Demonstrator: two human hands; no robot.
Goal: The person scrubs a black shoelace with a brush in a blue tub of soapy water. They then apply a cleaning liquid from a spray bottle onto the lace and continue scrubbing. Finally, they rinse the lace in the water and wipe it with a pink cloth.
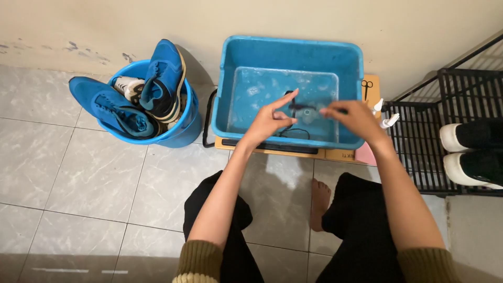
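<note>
A rectangular blue tub [238,57] with shallow soapy water stands against the wall. Over it, my left hand [270,118] and my right hand [353,118] hold the two ends of a black shoelace [299,107], which is stretched between them just above the water. Loops of the lace [293,133] hang down under my left hand into the tub. Both hands pinch the lace with their fingertips.
A round blue bucket [181,133] at the left holds a pair of blue sports shoes [157,84]. The tub rests on a low wooden board [335,154]. Two white spray bottles [389,120] and a black wire rack [424,136] with black-and-white shoes [471,152] stand at the right. My bare foot [319,202] rests on grey tiles.
</note>
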